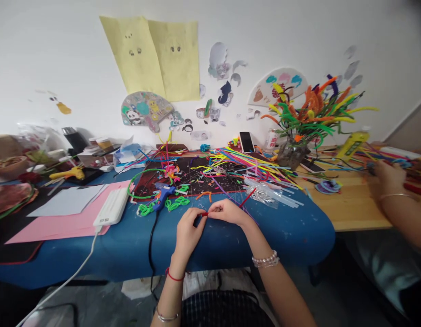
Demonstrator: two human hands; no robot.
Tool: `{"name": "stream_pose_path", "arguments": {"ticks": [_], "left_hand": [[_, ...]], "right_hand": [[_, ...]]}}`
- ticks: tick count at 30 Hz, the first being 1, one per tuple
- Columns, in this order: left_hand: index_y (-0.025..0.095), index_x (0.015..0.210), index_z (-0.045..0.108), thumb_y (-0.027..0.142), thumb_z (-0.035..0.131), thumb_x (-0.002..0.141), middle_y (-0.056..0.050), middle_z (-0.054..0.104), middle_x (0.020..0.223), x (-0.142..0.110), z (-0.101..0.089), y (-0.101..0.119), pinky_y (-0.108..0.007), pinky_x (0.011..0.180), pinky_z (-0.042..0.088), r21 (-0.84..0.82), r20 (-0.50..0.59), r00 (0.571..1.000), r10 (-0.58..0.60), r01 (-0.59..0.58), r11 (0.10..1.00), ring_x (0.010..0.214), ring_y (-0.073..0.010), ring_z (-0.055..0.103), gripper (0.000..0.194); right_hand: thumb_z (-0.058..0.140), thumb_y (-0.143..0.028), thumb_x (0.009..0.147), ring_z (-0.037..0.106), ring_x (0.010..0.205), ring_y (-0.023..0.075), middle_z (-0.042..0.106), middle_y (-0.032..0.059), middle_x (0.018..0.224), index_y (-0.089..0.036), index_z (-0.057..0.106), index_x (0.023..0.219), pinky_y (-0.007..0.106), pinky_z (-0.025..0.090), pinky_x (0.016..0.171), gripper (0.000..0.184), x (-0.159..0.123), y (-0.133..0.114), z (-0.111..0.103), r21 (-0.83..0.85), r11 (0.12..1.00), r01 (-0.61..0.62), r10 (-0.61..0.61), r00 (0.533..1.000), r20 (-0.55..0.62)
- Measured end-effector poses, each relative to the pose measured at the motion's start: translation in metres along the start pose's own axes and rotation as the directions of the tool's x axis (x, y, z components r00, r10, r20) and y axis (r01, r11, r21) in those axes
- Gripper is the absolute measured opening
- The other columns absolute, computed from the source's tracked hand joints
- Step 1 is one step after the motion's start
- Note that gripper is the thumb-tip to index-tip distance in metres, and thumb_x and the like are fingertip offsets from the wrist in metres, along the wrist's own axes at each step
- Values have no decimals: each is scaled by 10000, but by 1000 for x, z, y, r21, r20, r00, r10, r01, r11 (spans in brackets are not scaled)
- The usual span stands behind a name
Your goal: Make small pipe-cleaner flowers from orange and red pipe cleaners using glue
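Because both hands meet just above the near edge of the blue worktop, the relation that matters is the short one between their fingertips. A small red piece, fuzzy-looking and seemingly a bit of craft stem, sits in that gap, its long axis running roughly crosswise, from one hand to the other. The left hand pinches its left end, thumb and forefinger closed on it with a rounded opening behind them. The right hand has its fingers drawn narrow at the right end; they look closed on the red piece too, so neither hand is nearer. How much of it lies hidden inside the fingers, I cannot tell.

Beyond the right wrist a red stem slants up and away to the right; whether it joins the held piece is unclear, as the hand covers the space between. An orange stem lies just past the fingertips, apart from them. On the left hand's side are the blue glue gun and some green loops, while a clear plastic bag lies beyond the right hand.
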State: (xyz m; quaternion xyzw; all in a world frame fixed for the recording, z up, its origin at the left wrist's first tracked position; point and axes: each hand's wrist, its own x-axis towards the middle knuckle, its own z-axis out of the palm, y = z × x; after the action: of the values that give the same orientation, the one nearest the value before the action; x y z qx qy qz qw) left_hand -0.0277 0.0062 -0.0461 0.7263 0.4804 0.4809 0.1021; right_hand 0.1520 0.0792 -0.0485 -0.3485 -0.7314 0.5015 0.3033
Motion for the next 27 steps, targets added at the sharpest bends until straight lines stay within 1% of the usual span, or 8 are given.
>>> {"name": "stream_pose_path", "arguments": {"ticks": [13, 23, 27], "left_hand": [[227, 876, 655, 205, 575, 874, -36, 679, 896, -2, 2, 0, -323, 803, 512, -9, -29, 999, 18, -18, 1000, 868, -193, 650, 83], [225, 853, 670, 220, 567, 881, -41, 677, 897, -3, 4, -3, -316, 805, 513, 7, -40, 999, 20, -20, 1000, 863, -191, 651, 107], [225, 841, 660, 218, 551, 884, -41, 678, 878, -2, 3, -1, -321, 790, 510, 8, -33, 999, 7, -6, 1000, 846, -192, 645, 117]], "right_hand": [[686, -413, 750, 626, 711, 173, 708, 34, 777, -145, 717, 836, 271, 474, 673, 283, -3, -4, -1, -10, 1000, 10, -10, 1000, 11], [677, -410, 757, 626, 705, 171, 710, 37, 774, -141, 718, 841, 267, 478, 664, 285, -2, -4, -1, -28, 1000, 12, -12, 1000, 7], [677, -407, 757, 630, 712, 174, 713, 36, 778, -145, 719, 838, 269, 480, 672, 278, -2, -3, -1, -41, 999, 19, -18, 1000, 13]]}}
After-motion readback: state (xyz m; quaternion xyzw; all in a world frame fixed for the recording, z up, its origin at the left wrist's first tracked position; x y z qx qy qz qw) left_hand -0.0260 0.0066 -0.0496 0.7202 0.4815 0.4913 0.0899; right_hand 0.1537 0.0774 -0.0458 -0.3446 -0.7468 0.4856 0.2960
